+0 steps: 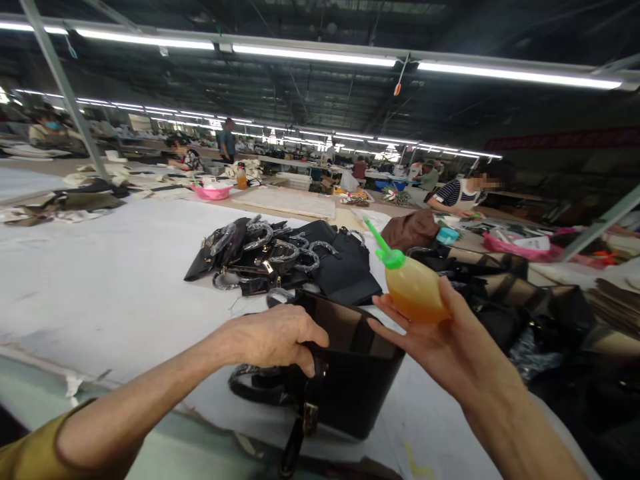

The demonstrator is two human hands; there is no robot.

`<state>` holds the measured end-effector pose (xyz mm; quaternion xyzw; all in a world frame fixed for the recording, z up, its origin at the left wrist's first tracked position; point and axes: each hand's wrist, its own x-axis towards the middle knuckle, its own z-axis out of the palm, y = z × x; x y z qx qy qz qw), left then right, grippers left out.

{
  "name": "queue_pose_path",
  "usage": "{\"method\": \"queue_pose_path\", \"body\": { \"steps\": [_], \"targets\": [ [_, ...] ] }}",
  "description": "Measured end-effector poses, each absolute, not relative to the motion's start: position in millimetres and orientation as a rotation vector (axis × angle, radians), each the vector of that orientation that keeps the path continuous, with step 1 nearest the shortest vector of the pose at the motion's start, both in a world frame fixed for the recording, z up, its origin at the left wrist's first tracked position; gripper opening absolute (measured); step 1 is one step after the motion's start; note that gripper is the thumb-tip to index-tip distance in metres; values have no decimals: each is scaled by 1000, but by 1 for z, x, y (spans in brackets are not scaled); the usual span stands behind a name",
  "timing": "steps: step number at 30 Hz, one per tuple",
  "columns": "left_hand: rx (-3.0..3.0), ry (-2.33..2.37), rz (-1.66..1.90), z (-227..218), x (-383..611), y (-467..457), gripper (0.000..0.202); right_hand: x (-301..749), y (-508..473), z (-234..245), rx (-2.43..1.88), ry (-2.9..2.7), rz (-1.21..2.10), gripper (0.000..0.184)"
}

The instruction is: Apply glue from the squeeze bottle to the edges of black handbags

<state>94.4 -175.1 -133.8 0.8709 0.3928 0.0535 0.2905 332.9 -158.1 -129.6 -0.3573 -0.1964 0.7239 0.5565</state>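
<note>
A black handbag (357, 380) with a tan lining stands unfinished side up on the white table in front of me, its mouth open toward me. My left hand (275, 337) is at its left edge, thumb and fingers closed on the rim by a small metal fitting. A plastic-wrapped handle and a dangling strap with a gold buckle (310, 419) hang on that side. Above the bag's right side, my right hand (440, 353) holds a squeeze bottle (415, 290) of amber liquid. Its green nozzle points up and left, away from the bag.
Behind the bag lies a pile of black bags (295, 257) with wrapped handles. More open bags (540, 307) crowd the right side. A pink basin (213, 191) sits farther back. A co-worker (457, 197) in stripes works at the far right.
</note>
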Motion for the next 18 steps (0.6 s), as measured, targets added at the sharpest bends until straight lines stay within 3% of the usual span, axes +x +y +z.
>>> {"method": "queue_pose_path", "body": {
  "steps": [3,10,14,18],
  "targets": [
    [2134,1111,307,-148,81,-181,21,327,-164,-134,-882,-505,1791,41],
    [1910,1821,982,-190,90,-191,26,323,-168,-139,-916,-515,1714,41],
    [1966,2112,693,-181,107,-168,68,317,-172,-136,-926,-557,1652,44],
    [1931,2105,287,-180,106,-142,71,314,-173,-136,-933,-569,1638,46]
  ]
}}
